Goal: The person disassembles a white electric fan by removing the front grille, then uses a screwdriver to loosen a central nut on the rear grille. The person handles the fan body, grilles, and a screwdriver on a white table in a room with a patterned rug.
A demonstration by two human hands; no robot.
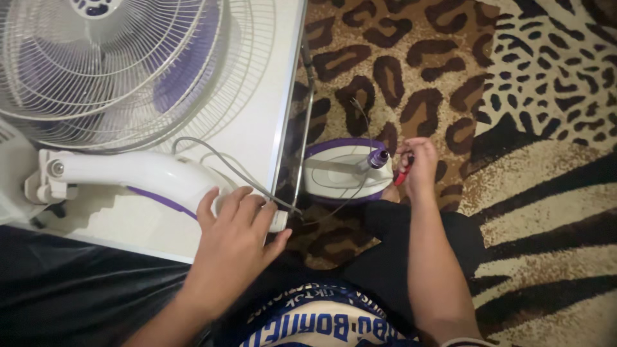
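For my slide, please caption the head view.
Left hand rests on white fan neck; right hand holds red tool.

Both hands out in front, left flat, right curled.

Left hand (232,234) lies palm down, fingers spread and slightly bent, resting on the lower end of the white fan neck (138,173); forearm runs back toward lower left. Right hand (418,164) sits well right of the fan neck, fingers curled in a pinch around a small red tool (403,172); wrist straight, bare forearm reaching forward from lower right, over the dark-clothed lap.
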